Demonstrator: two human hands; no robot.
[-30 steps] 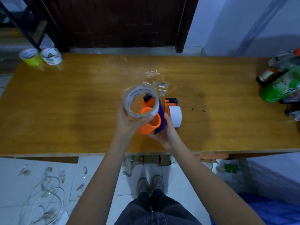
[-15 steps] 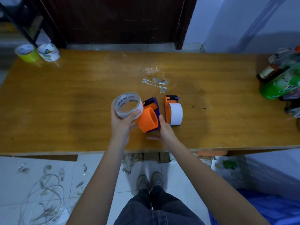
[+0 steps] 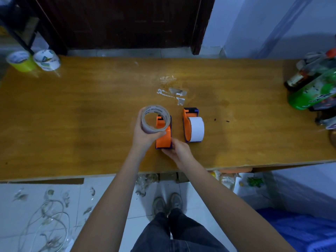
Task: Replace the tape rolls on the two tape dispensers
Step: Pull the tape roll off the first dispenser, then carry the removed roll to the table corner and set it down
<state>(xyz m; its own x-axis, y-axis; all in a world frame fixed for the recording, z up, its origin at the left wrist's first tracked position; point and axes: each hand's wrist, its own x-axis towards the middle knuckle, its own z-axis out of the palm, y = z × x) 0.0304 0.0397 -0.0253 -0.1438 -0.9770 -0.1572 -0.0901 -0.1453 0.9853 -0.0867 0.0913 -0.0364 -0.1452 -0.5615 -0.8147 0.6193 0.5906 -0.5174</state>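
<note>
nearest the bench edge, the right hand (image 3: pixel 179 151) is gripping the near end of an orange and purple tape dispenser (image 3: pixel 163 136), its fingers curling round the base; the dispenser is standing on the wooden bench (image 3: pixel 72 124) with no roll on it. just beyond, the left hand (image 3: pixel 145 135) is holding a clear tape roll (image 3: pixel 155 119), thumb and fingers wrapping its outer face, the roll hanging over the dispenser's far end so the orange body is showing through the core. whether the roll is touching the dispenser cannot be told. just beside it to the right, a second orange dispenser (image 3: pixel 188 124) is sitting on the bench carrying a white tape roll (image 3: pixel 196 128). farther back, scraps of clear tape (image 3: pixel 172 93) are lying on the wood. at the far left corner a yellow tape roll (image 3: pixel 20 60) and a white-wrapped tape roll (image 3: pixel 47 60) are standing side by side, touching; at the far right, bottles (image 3: pixel 314 88) are lying in a cluster.
</note>
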